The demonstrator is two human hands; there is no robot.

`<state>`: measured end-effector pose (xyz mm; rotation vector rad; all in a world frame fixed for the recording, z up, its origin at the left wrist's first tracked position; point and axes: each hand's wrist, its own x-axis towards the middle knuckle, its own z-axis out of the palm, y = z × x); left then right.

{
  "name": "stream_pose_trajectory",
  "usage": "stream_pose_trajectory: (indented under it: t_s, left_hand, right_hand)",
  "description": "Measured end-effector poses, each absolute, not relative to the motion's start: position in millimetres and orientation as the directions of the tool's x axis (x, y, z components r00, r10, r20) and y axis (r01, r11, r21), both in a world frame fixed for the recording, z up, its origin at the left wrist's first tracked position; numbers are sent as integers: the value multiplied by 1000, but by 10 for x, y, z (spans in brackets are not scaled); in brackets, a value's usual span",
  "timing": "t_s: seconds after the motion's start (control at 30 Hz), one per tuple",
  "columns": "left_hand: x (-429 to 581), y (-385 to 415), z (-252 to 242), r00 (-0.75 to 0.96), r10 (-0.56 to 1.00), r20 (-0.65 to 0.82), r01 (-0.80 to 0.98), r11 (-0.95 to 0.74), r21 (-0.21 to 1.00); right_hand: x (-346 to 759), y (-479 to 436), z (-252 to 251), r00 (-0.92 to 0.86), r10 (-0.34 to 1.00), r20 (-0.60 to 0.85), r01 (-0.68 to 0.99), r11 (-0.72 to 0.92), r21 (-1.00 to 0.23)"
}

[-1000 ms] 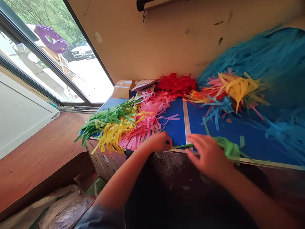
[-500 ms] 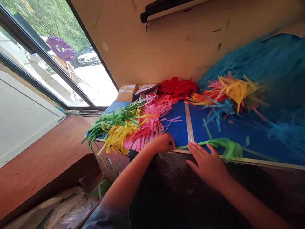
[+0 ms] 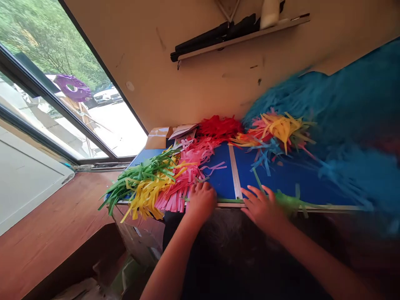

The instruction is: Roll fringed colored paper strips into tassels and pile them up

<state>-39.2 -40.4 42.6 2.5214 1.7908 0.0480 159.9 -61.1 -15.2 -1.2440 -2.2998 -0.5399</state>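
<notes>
My left hand [image 3: 202, 201] is at the front edge of the blue tabletop [image 3: 218, 183], beside pink paper fringe [image 3: 170, 198]. Its fingers curl down around one end of a green paper strip [image 3: 231, 201]; the fingertips are hidden. My right hand [image 3: 262, 208] lies on the same strip with its fingers spread and fairly flat. Past it, the strip's loose green tails [image 3: 290, 202] are blurred along the edge. Green fringe [image 3: 137, 175] and yellow fringe [image 3: 150, 189] lie left of my left hand, hanging over the table's corner.
Red fringe [image 3: 220, 127] and a multicoloured bundle [image 3: 283, 127] lie at the back. A large fluffy blue mass [image 3: 350, 100] fills the right. Brown cardboard [image 3: 158, 137] sits by the window. Above, a wall shelf [image 3: 246, 41] holds black rods. Below left is an open cardboard box [image 3: 103, 250].
My left hand has moved left along the strip, toward the pink fringe, drawing away from my right hand. The green tails have shifted and blurred. The camera view has tilted up.
</notes>
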Motion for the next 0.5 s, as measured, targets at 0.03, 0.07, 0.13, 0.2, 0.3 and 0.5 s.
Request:
stream_pose_trajectory:
  t_s: [0.03,0.07,0.13,0.2,0.3,0.5]
  left_hand:
    - [-316,-475,377,290,952,95,955,-295,33]
    - [-236,-538,310,288,927,241,953,-303,23]
    - [-77,-634,149,443,800,405,870,-492,20]
    - [46,-689,5,550,693,466,775,-631,23]
    - [125,-737,-72,554,634,540,733,-678,44]
    - [175,-955,143,441,562,700,710,-695,111]
  right_hand:
    - [1598,-625,-165,-480,661,577,845,524,103]
    - [1599,-640,-180,-469,656,591,845,528,85]
    - [1605,-666,-209,-436,645,627,851,522,55]
    - [1610,-697,-214,-392,637,663,865,501,30]
    - [1607,-793,-147,-343,636,691,884,467,9]
    - [1540,-1216,191,-171,611,773,936,345,-67]
